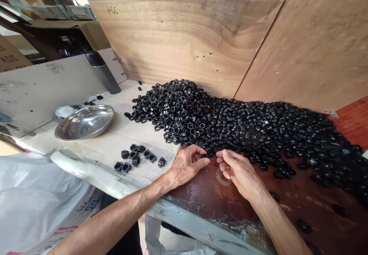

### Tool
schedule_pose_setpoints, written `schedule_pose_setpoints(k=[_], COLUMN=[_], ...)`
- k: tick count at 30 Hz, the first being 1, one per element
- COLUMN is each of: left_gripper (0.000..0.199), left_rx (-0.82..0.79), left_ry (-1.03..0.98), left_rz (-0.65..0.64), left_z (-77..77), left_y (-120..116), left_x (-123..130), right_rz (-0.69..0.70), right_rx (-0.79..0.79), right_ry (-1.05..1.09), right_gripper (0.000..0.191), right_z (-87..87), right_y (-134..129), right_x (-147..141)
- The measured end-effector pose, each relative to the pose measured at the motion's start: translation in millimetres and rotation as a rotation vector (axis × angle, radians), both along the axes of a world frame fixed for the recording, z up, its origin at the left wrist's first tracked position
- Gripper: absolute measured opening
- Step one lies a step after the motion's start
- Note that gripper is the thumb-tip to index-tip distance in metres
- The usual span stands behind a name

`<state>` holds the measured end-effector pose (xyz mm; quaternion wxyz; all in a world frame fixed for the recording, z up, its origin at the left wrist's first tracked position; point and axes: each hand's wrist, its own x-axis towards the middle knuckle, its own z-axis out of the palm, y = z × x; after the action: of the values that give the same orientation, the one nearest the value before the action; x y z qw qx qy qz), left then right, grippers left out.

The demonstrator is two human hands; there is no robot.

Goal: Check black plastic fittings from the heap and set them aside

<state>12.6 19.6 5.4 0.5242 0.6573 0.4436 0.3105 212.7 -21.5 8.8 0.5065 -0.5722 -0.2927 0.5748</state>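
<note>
Nearest, at the lower left, bulges a white sack [54,193] of creased plastic, printed in blue and red too distorted to read. Beside it runs the desk [198,199], its edge wrapped in scuffed, cloudy film, its surface pale sheeting on the left and glossy reddish-brown board on the right.

Over the board, the left hand [188,165] has its thumb and fingers curved toward each other at a small black part [204,156]; whether they pinch it I cannot tell. The right hand [238,168] has thumb and forefinger nearly together, the other fingers curled; any grip is hidden. A flat, translucent ring [223,177] shows just beneath it.

Left of the hands lies a loose cluster [133,156] of stubby black collars. Beyond are heaped shiny hollow black rings [178,109], merging rightward into rounded black caps [273,132].

Farther left, a polished steel bowl [86,122] sits tilted before a matte dark flask [105,74]. Behind rises a grained plywood panel [172,36], handwritten with a mark ending in "GG". A cardboard carton [10,57] reads "KGS".
</note>
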Motion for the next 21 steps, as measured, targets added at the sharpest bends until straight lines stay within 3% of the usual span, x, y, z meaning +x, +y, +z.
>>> schedule_pose_setpoints(k=[4, 6, 8, 12, 17, 21], left_gripper=[0.022, 0.024, 0.03, 0.041, 0.037, 0.031], left_rx=[0.131, 0.035, -0.152, -0.382, -0.472, -0.454], left_ry=[0.125, 0.02, -0.179, -0.501, -0.594, -0.609], left_rz=[0.078, 0.107, 0.054, -0.02, 0.03, 0.016], left_z=[-0.4, 1.6, 5.1, 11.8, 6.3, -4.7], left_y=[7, 6, 2, -7, -9, -12], left_x=[-21, -22, -15, 3, 13, 14], right_rz=[0.069, 0.144, 0.206, 0.171, 0.118, 0.143], right_rx=[-0.037, -0.039, -0.03, 0.098, 0.185, 0.208], right_ry=[0.1, 0.12, 0.111, -0.116, -0.331, -0.346], right_gripper=[0.039, 0.037, 0.037, 0.038, 0.035, 0.037], right_z=[2.4, 1.8, 1.7, 7.0, 11.1, 12.0], right_y=[-2, -4, -5, -5, -4, -5], right_x=[-1, -1, -2, -4, -5, -5])
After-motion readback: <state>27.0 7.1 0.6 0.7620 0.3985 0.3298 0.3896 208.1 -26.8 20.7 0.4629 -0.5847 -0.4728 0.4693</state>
